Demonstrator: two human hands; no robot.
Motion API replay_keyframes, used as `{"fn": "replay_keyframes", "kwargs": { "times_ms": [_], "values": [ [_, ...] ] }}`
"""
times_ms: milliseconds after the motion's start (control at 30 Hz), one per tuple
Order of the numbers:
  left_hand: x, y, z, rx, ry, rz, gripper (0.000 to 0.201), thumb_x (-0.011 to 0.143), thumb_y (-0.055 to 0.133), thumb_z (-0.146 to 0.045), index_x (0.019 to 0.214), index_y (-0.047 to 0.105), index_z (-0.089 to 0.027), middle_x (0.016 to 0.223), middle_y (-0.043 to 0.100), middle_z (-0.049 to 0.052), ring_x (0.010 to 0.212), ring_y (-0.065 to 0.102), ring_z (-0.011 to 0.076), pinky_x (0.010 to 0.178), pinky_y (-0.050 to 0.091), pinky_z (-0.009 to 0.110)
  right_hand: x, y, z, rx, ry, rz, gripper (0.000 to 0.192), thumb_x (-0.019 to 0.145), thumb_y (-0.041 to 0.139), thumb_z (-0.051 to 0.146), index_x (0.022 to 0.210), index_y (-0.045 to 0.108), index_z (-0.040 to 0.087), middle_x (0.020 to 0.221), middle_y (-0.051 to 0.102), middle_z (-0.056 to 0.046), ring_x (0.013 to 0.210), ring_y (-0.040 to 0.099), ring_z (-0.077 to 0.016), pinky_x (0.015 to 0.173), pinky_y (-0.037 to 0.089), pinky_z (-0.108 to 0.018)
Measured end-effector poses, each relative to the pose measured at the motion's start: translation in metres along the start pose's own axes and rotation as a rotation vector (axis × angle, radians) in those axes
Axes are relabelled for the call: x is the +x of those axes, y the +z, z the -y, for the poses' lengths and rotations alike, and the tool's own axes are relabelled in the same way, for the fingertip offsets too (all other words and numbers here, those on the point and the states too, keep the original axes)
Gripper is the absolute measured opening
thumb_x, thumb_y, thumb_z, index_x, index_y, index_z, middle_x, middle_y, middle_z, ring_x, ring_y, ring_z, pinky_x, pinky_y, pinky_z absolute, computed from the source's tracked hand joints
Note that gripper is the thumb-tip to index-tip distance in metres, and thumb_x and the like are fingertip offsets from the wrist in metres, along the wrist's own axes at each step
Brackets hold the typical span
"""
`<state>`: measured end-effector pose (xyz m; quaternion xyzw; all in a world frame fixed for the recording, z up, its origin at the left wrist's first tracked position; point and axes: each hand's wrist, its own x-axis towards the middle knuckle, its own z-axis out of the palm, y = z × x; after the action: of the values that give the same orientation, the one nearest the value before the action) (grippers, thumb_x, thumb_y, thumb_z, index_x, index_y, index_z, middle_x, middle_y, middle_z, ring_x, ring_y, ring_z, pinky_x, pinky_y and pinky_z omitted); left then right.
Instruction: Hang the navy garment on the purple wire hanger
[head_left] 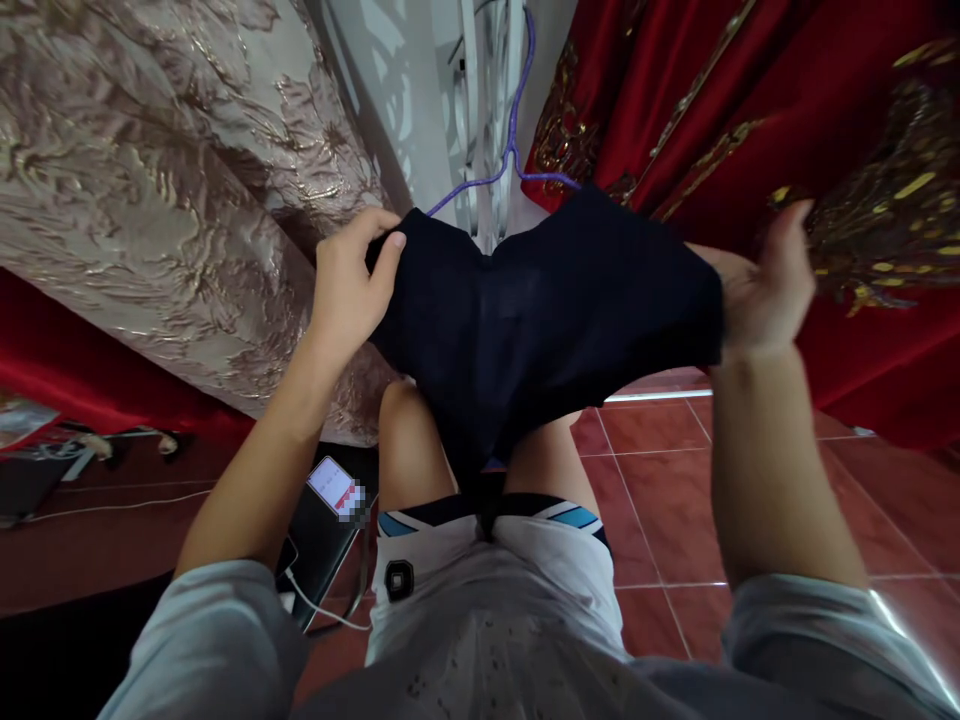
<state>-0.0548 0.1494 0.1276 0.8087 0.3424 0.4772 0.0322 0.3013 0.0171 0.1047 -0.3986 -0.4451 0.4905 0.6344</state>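
Head view is showing the left hand (pixel 349 290) and the right hand (pixel 765 290) each clenching a grip on opposite ends of a dark navy garment (pixel 540 310), which is hanging stretched between them above the knees, just below a purple hanger (pixel 512 140).

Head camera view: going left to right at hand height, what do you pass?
Beige brocade fabric → left hand → dark garment → right hand → red gold-embroidered fabric.
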Motion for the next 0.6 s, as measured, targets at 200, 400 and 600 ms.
{"fn": "replay_keyframes", "kwargs": {
  "times_ms": [200,400,600],
  "values": [
    [0.001,0.001,-0.030,-0.036,0.065,-0.079,0.031,0.099,0.060,-0.049,0.126,0.064,-0.036,0.132,0.068,0.004,0.132,0.061,0.0294,0.112,0.052,0.051,-0.020,0.027,0.021,-0.299,-0.281,-0.167,0.026,0.082,0.080,0.042,0.076,0.075,0.017,0.067,0.060,-0.003,0.060,0.053,-0.0131,0.054,0.036,-0.028],
    [-0.014,-0.006,-0.086,-0.424,-0.078,0.039,0.027,0.105,0.053,-0.042,0.129,0.062,-0.033,0.129,0.071,0.002,0.128,0.066,0.0242,0.116,0.052,0.048,-0.055,0.059,0.020,-0.389,-0.628,-0.365,0.013,0.088,0.067,0.030,0.079,0.072,0.023,0.064,0.045,0.000,0.054,0.032,-0.0125,0.050,0.019,-0.030],
    [-0.026,-0.032,-0.121,-0.671,-0.303,0.361,0.042,0.110,0.023,-0.030,0.125,0.062,-0.024,0.132,0.071,0.007,0.118,0.073,0.0225,0.095,0.064,0.044,-0.065,0.101,-0.013,-0.812,-0.507,0.780,0.018,0.096,0.068,0.035,0.113,0.069,0.030,0.086,0.067,0.001,0.074,0.064,-0.0162,0.067,0.049,-0.031]
  ]
}}
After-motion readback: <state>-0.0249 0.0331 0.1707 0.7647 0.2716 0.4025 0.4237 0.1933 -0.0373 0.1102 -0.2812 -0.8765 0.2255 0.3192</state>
